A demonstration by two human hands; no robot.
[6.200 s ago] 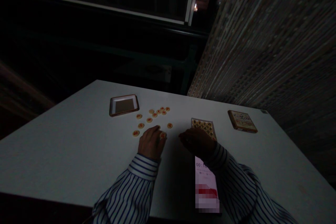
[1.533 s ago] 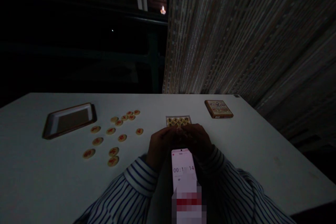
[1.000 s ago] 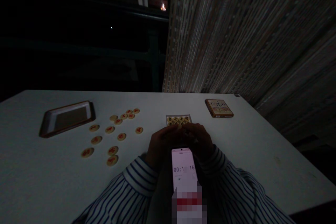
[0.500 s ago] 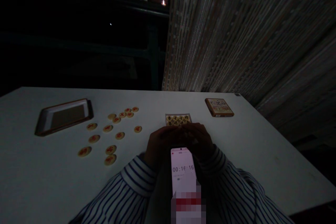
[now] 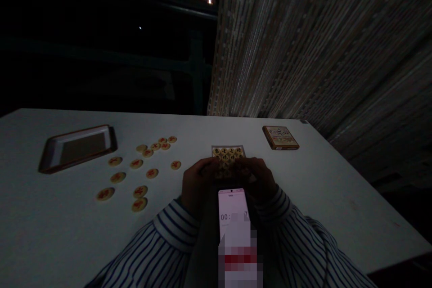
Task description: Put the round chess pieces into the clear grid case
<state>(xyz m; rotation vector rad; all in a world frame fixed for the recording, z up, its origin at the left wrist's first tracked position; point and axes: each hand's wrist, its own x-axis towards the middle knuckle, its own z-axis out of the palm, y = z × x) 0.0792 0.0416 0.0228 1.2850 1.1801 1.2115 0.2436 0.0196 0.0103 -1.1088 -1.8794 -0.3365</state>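
A small tray [image 5: 228,146] filled with rows of round Chinese chess pieces [image 5: 225,157], their characters black, stands on the table in front of me. My left hand [image 5: 199,183] is at its left side, the fingers curled in over its near left part. On the right, my right hand [image 5: 259,179] has its fingers bent over the near right edge. Both hands hide part of the near rows, and the fingertips are dim. Between my forearms lies a lit phone [image 5: 232,202] showing a timer, its lower part blurred out.
Loose Chinese chess pieces with red characters [image 5: 136,164] are scattered left on the white table [image 5: 313,202]. An open brown-rimmed box half [image 5: 77,132] lies at the far left. A flat box with a printed picture [image 5: 281,137] sits back right. A striped curtain [image 5: 270,40] hangs behind.
My hands have drawn apart from each other over the tray, uncovering more of its pieces. The whole view has shifted slightly.
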